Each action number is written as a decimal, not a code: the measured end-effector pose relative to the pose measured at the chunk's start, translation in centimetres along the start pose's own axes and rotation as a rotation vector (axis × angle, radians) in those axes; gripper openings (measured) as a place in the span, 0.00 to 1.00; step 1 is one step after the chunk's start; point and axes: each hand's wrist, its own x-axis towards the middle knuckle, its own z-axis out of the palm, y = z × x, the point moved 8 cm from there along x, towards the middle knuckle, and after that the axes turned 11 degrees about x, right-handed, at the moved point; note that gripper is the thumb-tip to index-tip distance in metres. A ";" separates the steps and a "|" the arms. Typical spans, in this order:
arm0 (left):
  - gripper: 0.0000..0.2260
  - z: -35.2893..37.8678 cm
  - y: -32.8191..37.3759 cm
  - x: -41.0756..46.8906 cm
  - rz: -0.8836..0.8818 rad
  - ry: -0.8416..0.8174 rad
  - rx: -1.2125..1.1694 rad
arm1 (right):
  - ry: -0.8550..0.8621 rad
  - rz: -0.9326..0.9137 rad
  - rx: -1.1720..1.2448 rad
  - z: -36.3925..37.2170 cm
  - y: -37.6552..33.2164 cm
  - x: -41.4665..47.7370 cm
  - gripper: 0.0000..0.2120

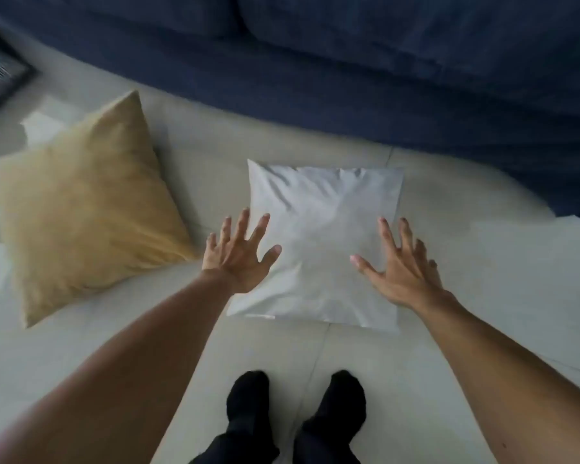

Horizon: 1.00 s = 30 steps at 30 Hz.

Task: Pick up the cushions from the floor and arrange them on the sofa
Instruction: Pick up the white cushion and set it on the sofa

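My two feet in black socks [295, 410] stand on the pale tiled floor [482, 296] closest to me, between my forearms and just short of my hands; beyond them my left hand [238, 256] and right hand [402, 269] are both spread wide, fingers fanned and palms down, holding nothing; whether they already touch the fabric or hover just above it I cannot tell. Between and under them lies the white cushion [318, 236], flat on the floor, my left hand over its left edge and my right hand over its right side; it looks soft and light, the cover creased and a little slack, so I judge it will sag if lifted from one corner and is best taken by the two opposite side edges, one hand to each, fingers tucked under and thumbs on top; the smooth cover may slide somewhat, so a firm pinch into the filling seems wise. Out beyond my left hand, well apart from the white one, lies the yellow cushion [87, 209], turned corner-on, with a fuzzier cover that should grip more easily. Past my fingertips runs the dark blue sofa [382, 78], with no cushion from the floor on it yet in what I can see. Counted: two cushions on the floor, one white and one yellow; one sofa; two hands, both empty.
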 end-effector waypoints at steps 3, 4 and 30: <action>0.35 4.9 0.1 3.1 -0.008 -0.013 -0.044 | 0.059 -0.011 0.036 3.8 1.8 3.2 0.47; 0.36 6.5 0.0 4.1 -0.010 -0.002 -0.089 | 0.090 -0.034 0.079 5.0 2.3 4.2 0.47; 0.35 -7.4 -3.6 -12.6 0.153 0.575 -0.624 | 0.372 -0.422 0.385 -2.4 -11.3 -11.9 0.43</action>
